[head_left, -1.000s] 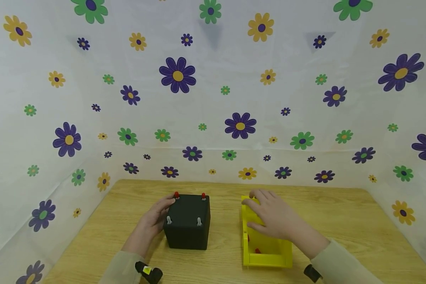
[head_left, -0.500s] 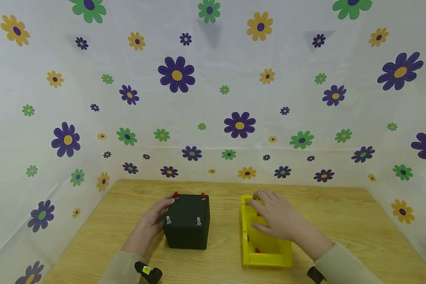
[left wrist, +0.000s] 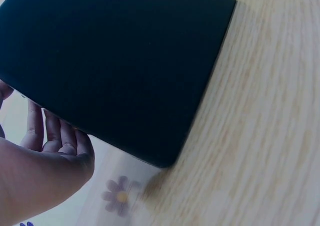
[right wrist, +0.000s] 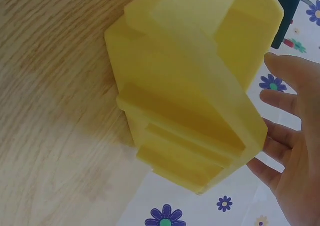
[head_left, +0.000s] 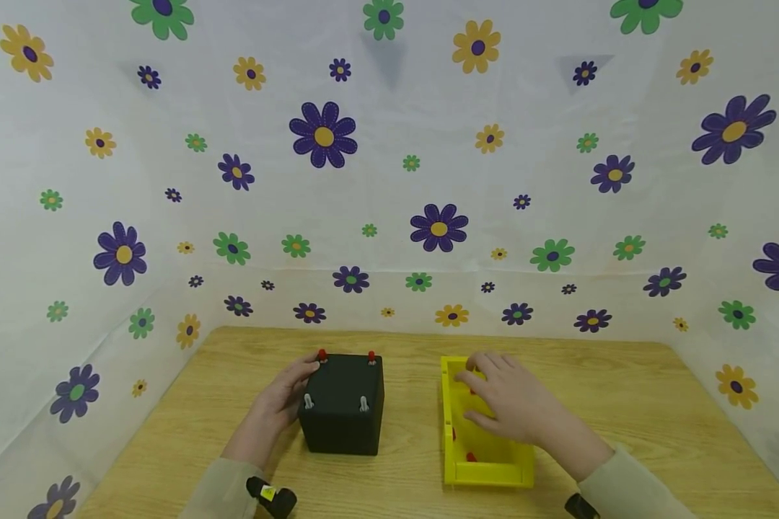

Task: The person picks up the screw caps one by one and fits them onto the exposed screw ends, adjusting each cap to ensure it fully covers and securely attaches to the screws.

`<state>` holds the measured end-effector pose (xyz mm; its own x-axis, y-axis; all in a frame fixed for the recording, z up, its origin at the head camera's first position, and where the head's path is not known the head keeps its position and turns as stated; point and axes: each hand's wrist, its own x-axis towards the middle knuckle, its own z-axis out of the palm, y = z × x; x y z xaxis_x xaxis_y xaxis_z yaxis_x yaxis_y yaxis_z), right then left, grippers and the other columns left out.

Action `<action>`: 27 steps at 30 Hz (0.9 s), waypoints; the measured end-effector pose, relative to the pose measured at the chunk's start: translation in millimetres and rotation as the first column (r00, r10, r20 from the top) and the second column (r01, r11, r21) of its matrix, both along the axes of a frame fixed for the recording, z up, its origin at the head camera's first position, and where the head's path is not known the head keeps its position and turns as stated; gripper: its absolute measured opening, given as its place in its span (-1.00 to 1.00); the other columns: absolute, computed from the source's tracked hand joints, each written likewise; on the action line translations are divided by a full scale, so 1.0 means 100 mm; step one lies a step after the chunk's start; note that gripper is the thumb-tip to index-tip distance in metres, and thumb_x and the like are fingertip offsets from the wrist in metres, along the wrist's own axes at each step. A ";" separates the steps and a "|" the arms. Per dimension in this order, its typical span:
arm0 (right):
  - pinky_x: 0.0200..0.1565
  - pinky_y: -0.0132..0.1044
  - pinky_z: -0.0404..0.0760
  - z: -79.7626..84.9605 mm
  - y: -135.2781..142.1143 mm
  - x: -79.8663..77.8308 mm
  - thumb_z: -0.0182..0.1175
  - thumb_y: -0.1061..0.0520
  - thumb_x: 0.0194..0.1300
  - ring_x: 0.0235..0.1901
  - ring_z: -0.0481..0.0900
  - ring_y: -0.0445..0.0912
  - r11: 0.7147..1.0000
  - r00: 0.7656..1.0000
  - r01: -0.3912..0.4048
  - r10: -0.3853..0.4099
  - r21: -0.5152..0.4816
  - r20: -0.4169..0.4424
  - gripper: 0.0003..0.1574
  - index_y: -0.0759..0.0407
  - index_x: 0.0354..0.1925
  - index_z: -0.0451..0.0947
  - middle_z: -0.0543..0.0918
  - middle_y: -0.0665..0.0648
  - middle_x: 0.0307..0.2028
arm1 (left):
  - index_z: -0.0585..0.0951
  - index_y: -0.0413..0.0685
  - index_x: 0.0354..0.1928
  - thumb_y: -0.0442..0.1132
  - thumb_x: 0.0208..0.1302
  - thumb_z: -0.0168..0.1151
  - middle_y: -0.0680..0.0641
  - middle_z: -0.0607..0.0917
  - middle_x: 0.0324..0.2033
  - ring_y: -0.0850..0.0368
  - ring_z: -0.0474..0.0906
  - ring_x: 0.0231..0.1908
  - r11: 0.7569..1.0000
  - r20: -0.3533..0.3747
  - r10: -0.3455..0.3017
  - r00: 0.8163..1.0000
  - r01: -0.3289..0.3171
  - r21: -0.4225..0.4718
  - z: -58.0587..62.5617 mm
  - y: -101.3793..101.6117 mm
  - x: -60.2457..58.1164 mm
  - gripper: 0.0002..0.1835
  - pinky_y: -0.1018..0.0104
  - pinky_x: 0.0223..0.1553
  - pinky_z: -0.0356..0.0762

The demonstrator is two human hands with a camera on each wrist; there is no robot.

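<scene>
A black box (head_left: 341, 411) stands on the table, with metal toggle switches (head_left: 363, 404) bare on its near top corners and red caps (head_left: 372, 356) on the far two. My left hand (head_left: 278, 401) rests along the box's left side, fingertips at the far left top edge. To the right is a yellow bin (head_left: 487, 474) with small red pieces (head_left: 471, 458) inside. My right hand (head_left: 516, 400) hovers over the bin's right side, fingers spread and bent slightly downward, nothing seen between them. The right wrist view shows its fingertips (right wrist: 275, 70) at the bin's upper edge.
A wood-grain table (head_left: 409, 432) carries the box and the bin, with a gap between them. White cloth (head_left: 389, 187) printed with flowers rises behind and on both sides. Small black devices (head_left: 273, 497) sit at the wrists.
My right hand has shifted slightly right over the bin, uncovering a red piece near its far end. The left hand and the black box stay in place.
</scene>
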<state>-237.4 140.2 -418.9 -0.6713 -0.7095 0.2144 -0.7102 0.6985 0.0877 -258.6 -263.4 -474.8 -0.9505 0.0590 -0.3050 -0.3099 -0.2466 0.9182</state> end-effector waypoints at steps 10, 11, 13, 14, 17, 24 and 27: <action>0.21 0.07 0.67 -0.10 0.03 0.01 0.39 -0.18 0.39 0.13 0.60 0.05 1.000 1.000 -0.003 0.003 0.003 0.014 -0.39 0.00 0.29 0.58 0.60 0.13 0.14 | 0.15 -0.09 0.66 -0.15 0.51 0.15 0.12 0.63 0.07 0.34 0.65 -0.07 1.000 0.000 0.007 1.000 -0.007 0.004 0.01 -0.01 -0.01 -0.23 0.42 0.01 0.67; 0.22 0.08 0.66 -0.11 0.03 0.01 0.39 -0.17 0.39 0.14 0.60 0.06 1.000 1.000 -0.005 0.005 0.005 0.018 -0.40 0.00 0.29 0.58 0.60 0.13 0.14 | 0.14 -0.09 0.66 -0.15 0.51 0.14 0.11 0.62 0.09 0.34 0.65 -0.07 1.000 -0.001 0.003 1.000 -0.003 0.003 0.00 0.00 -0.01 -0.23 0.43 0.02 0.67; 0.26 0.11 0.65 -0.13 0.03 0.01 0.40 -0.16 0.38 0.18 0.61 0.08 1.000 1.000 -0.009 0.008 0.002 0.026 -0.40 0.01 0.28 0.59 0.61 0.14 0.15 | 0.13 -0.09 0.67 -0.14 0.52 0.13 0.12 0.62 0.09 0.34 0.64 -0.07 1.000 -0.005 -0.008 1.000 0.008 0.006 0.00 -0.01 -0.01 -0.23 0.43 0.03 0.67; 0.28 0.11 0.64 -0.14 0.03 0.02 0.39 -0.16 0.38 0.19 0.60 0.09 1.000 1.000 -0.009 0.009 0.002 0.030 -0.40 0.02 0.28 0.59 0.61 0.14 0.15 | 0.16 -0.08 0.66 -0.15 0.52 0.14 0.13 0.64 0.06 0.34 0.65 -0.07 1.000 -0.007 -0.009 1.000 0.009 0.009 -0.01 -0.01 -0.01 -0.25 0.43 0.02 0.67; 0.28 0.09 0.64 -0.17 0.03 0.03 0.40 -0.17 0.38 0.18 0.60 0.07 1.000 0.999 -0.014 0.014 0.000 0.029 -0.40 0.02 0.26 0.60 0.61 0.12 0.14 | 0.19 -0.07 0.64 -0.15 0.51 0.15 0.20 0.69 -0.05 0.34 0.66 -0.08 1.000 -0.006 -0.007 1.000 0.007 0.014 0.00 0.00 0.00 -0.26 0.43 0.02 0.67; 0.20 0.00 0.67 -0.18 0.02 0.05 0.40 -0.18 0.38 0.10 0.58 0.01 1.000 0.999 -0.028 0.028 -0.002 0.021 -0.44 0.01 0.22 0.60 0.60 0.09 0.10 | 0.14 -0.13 0.65 -0.21 0.53 0.09 0.27 0.72 -0.14 0.38 0.68 -0.08 1.000 -0.022 -0.015 1.000 0.015 0.024 0.01 0.00 0.02 -0.27 0.45 0.02 0.67; 0.17 -0.01 0.68 -0.20 0.02 0.06 0.40 -0.18 0.39 0.07 0.57 -0.01 1.000 0.999 -0.025 0.025 0.002 0.030 -0.46 0.00 0.21 0.60 0.60 0.07 0.08 | 0.16 -0.12 0.64 -0.20 0.52 0.11 0.25 0.72 -0.14 0.36 0.69 -0.09 0.999 -0.023 -0.011 1.000 0.012 0.030 0.02 0.01 0.03 -0.28 0.44 0.01 0.68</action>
